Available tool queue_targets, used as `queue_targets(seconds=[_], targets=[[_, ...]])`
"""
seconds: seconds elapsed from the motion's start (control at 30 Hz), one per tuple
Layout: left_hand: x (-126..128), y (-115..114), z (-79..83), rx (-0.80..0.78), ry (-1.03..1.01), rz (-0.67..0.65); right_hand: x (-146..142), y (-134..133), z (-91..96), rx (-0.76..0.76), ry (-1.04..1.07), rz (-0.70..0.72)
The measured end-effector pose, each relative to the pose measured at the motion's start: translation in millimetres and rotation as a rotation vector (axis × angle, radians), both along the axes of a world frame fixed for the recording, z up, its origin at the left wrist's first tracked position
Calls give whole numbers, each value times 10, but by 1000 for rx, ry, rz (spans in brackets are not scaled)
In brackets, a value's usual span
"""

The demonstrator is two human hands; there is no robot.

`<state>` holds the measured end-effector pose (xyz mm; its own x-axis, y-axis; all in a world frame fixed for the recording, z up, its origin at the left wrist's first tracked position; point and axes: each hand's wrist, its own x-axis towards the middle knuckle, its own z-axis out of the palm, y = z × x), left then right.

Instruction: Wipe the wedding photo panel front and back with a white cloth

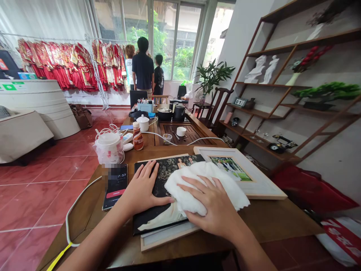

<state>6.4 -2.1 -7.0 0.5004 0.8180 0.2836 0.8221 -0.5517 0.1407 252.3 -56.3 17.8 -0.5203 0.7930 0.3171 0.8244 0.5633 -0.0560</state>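
A dark wedding photo panel (158, 184) lies on top of a light wooden frame (169, 238) on the brown table. My left hand (143, 190) rests flat on the panel's left side, its fingers spread. Under my right hand (213, 205) is a white cloth (180, 180), bunched up and covering much of the panel's right part; the fingers curve over it and press it down. Right behind the cloth sits a second framed photo (231, 169) with a white mat and pale wooden border. A phone (116, 188) with a lit screen lies left of my left hand.
Along the table's left side stand a bagged white cup (109, 145), a brown bottle (138, 136) and a lidded white pot (143, 122). A white cable (67, 222) loops over the left edge. Wooden shelves (270, 116) rise at right. Several people (143, 67) stand near the window.
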Motion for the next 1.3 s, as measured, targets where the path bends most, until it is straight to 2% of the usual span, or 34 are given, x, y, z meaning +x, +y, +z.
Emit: queue_targets(seconds=[0.4, 0.5, 0.7, 0.8, 1.13, 1.3], targets=[[-19, 11, 3, -20, -7, -11, -85, 380, 56, 23, 61, -25], [-14, 13, 8, -21, -33, 3, -79, 322, 35, 21, 56, -18], [-12, 2, 25, -39, -34, 8, -22, 13, -22, 10, 11, -16], [-17, 2, 21, -31, -35, -7, -2, -33, -23, 2, 9, -11], [-30, 8, 9, -32, -21, -16, -140, 441, 39, 34, 74, -35], [-17, 3, 21, -31, -47, 8, -143, 392, 1, 50, 64, -43]])
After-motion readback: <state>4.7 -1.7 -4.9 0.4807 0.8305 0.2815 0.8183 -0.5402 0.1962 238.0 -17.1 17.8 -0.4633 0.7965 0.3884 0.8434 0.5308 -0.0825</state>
